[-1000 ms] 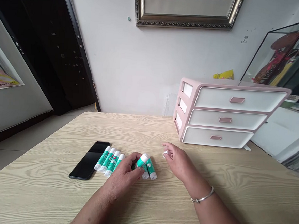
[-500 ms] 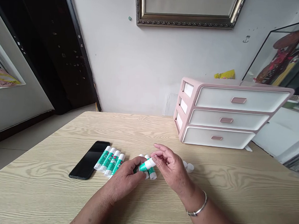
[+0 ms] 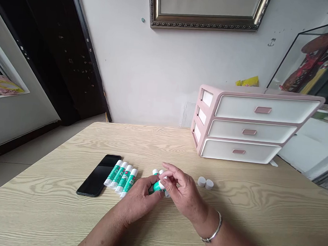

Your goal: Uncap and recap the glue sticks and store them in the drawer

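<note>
My left hand point(image 3: 140, 196) is closed around a green-and-white glue stick point(image 3: 157, 186), held tilted with its white end up to the right. The thumb and fingers of my right hand point(image 3: 182, 190) pinch the white cap at that end. Beneath my hands lie more glue sticks point(image 3: 155, 172), mostly hidden. A row of several glue sticks point(image 3: 124, 178) lies side by side, left of my left hand. Two loose white caps point(image 3: 205, 183) rest on the table to the right of my right hand.
A black phone point(image 3: 97, 178) lies left of the row, almost touching it. At the back right of the wooden table point(image 3: 140, 140) stands a pink-and-white drawer unit point(image 3: 247, 130). The wall point(image 3: 156, 73) rises behind the table's far edge.
My right hand has shifted left and down along the glue stick, closer to my left hand, uncovering the two loose caps. My left hand has barely moved.
</note>
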Available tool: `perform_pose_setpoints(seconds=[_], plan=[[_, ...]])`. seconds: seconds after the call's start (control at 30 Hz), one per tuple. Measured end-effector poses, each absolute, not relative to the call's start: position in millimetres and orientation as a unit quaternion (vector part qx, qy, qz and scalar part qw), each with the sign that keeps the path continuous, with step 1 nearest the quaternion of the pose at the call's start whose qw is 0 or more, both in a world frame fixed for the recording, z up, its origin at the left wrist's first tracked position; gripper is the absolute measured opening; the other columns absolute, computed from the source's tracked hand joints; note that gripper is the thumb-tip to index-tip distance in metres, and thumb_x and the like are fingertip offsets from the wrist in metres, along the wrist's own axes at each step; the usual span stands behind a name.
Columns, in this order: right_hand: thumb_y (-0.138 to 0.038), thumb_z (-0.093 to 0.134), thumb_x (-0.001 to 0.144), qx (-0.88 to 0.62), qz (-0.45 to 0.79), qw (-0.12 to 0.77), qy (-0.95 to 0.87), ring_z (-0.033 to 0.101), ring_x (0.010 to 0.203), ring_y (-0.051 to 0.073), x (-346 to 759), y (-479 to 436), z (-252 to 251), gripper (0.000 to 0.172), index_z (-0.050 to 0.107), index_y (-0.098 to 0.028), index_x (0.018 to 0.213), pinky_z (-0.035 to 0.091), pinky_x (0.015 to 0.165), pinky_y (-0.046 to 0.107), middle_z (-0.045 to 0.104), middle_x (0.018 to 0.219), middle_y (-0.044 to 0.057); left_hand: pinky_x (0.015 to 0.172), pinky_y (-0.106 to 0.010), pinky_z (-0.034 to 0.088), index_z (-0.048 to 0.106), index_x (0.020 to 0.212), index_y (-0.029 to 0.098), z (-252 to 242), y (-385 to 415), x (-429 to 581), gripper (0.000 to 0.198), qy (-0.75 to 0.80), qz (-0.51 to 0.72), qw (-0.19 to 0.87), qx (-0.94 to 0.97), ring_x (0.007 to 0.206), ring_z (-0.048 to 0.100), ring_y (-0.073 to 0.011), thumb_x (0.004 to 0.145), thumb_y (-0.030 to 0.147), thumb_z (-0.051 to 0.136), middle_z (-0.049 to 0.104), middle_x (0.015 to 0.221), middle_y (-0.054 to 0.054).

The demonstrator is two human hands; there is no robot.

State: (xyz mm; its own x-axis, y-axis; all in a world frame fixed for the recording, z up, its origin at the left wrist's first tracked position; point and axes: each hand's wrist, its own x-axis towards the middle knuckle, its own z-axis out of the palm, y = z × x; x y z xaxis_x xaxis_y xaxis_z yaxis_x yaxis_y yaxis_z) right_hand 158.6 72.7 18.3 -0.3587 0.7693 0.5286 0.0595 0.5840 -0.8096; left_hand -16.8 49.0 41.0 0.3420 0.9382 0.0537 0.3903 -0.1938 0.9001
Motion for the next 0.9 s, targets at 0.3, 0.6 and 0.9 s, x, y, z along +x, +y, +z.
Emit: perform_pose_setpoints(seconds=[0.3, 0.6, 0.9], plan=[[-0.039, 0.045, 0.103, -0.374, 0.36, 0.559, -0.646, 0.063, 0.073, 0.013, 170.6, 76.5, 22.4, 0.033, 0.057, -0.024, 0.129, 0.054, 0.072, 0.027, 0.069, 0.092, 0.003, 0.058, -0.024, 0.035, 0.054, 0.078, 0.019, 30.5, 55.4, -26.9, 0.023, 0.422, 0.439, 0.531, 0.59, 0.061, 0.041, -0.0113, 0.092, 0.037, 0.049, 0.047, 0.068, 0.004], [-0.046, 0.042, 0.104, -0.384, 0.36, 0.559, -0.641, 0.059, 0.065, 0.012, 170.8, 77.4, 24.7, 0.035, 0.064, -0.023, 0.119, 0.051, 0.065, 0.025, 0.064, 0.075, 0.0, 0.066, -0.025, 0.045, 0.06, 0.089, 0.019, 35.7, 56.8, -25.9, 0.013, 0.399, 0.476, 0.585, 0.522, 0.066, 0.053, -0.0114, 0.076, 0.018, 0.057, 0.056, 0.082, 0.002], [-0.045, 0.046, 0.102, -0.386, 0.355, 0.535, -0.662, 0.055, 0.062, 0.012, 173.3, 80.1, 24.0, 0.033, 0.066, -0.022, 0.114, 0.048, 0.061, 0.024, 0.06, 0.073, -0.001, 0.047, -0.024, 0.028, 0.057, 0.062, 0.019, 24.3, 60.3, -32.4, 0.048, 0.419, 0.539, 0.521, 0.511, 0.047, 0.037, -0.0102, 0.093, 0.053, 0.043, 0.044, 0.049, 0.003]])
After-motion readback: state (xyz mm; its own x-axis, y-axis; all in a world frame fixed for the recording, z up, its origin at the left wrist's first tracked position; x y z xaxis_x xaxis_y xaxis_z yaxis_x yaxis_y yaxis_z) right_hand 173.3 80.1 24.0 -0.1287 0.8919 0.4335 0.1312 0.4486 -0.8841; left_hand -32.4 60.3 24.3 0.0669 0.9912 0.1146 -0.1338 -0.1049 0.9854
